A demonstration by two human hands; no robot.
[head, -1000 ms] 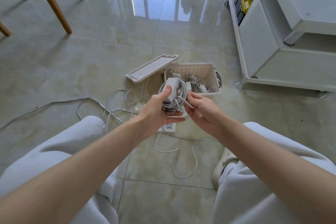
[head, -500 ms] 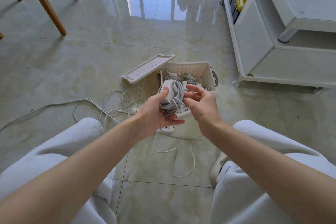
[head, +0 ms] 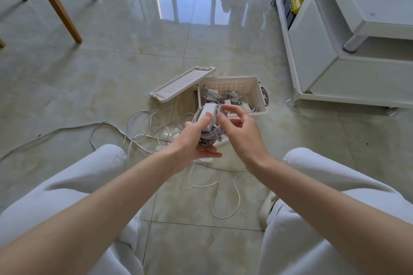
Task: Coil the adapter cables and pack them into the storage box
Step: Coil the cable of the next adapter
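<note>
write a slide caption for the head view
Left hand grips a white adapter wound in grey cable near the open white plastic storage box

The storage box (head: 232, 83), frame centre, is open on top; coiled adapters (head: 232, 96) cover its floor. The left hand (head: 190, 138) holding an adapter (head: 209, 111) blocks its near wall. The lid (head: 182, 85) lies just left; loose cables (head: 133, 139) cross the tiles centre left.

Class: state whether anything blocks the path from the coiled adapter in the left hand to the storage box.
Nothing visible does: the storage box stands open just beyond the coiled adapter, its lid lying off to the side.
</note>
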